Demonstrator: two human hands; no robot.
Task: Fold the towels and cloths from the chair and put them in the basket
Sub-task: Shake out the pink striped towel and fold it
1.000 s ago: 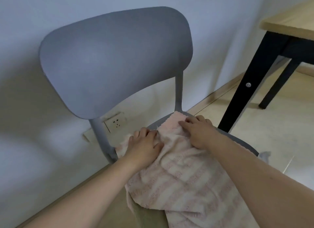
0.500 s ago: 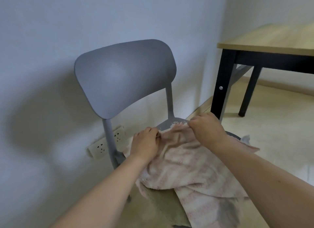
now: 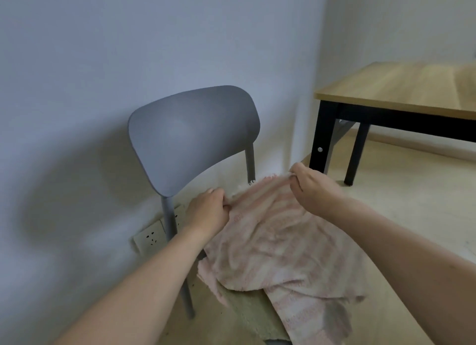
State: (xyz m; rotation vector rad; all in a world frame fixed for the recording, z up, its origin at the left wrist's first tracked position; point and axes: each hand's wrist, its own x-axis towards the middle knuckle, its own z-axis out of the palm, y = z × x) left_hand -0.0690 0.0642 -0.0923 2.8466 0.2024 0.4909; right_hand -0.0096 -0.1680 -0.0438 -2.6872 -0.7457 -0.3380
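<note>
Head view: both hands lifted higher than before, left hand [image 3: 210,210] and right hand [image 3: 313,189] fingers pinching far edge of pink striped towel [image 3: 278,249], raised off grey chair [image 3: 193,136]; green cloth [image 3: 253,311] under it.

The towel [image 3: 278,244] lies on the chair [image 3: 193,138] seat over another cloth [image 3: 247,308]; the worktop [image 3: 401,92] stands right, a socket [image 3: 150,237] behind the chair.
</note>
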